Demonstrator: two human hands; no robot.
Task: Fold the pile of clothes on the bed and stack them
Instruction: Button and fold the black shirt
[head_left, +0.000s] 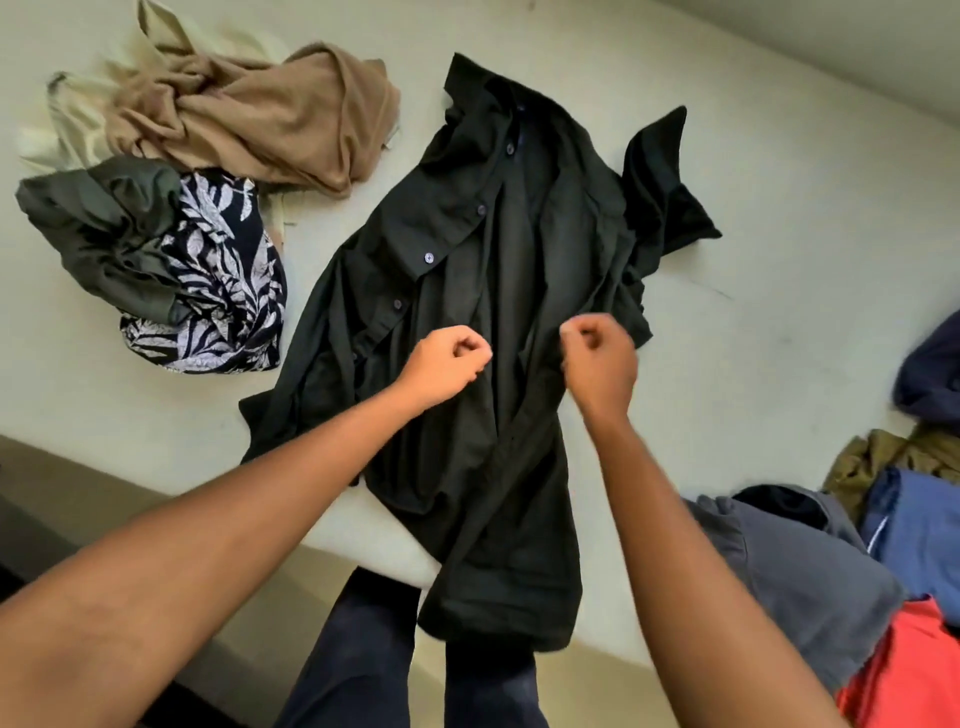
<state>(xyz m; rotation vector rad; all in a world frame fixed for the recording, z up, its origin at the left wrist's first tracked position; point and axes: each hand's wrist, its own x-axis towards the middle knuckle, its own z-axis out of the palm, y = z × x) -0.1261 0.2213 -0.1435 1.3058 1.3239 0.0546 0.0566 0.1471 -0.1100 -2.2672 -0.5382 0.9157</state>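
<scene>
We see both our bare forearms reaching from the bottom corners of the frame toward its centre. Our left hand (447, 364) and right hand (600, 358) sit side by side, a little apart, each with fingers curled into a loose fist. Whether either pinches anything we cannot tell; the right is slightly blurred.

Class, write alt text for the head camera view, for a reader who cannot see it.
A black button-up shirt lies spread on a bed, one end hanging over the edge, with a person's left hand and right hand curled over its middle; whether they pinch fabric is unclear. Crumpled clothes lie to the left, more garments to the right.
</scene>
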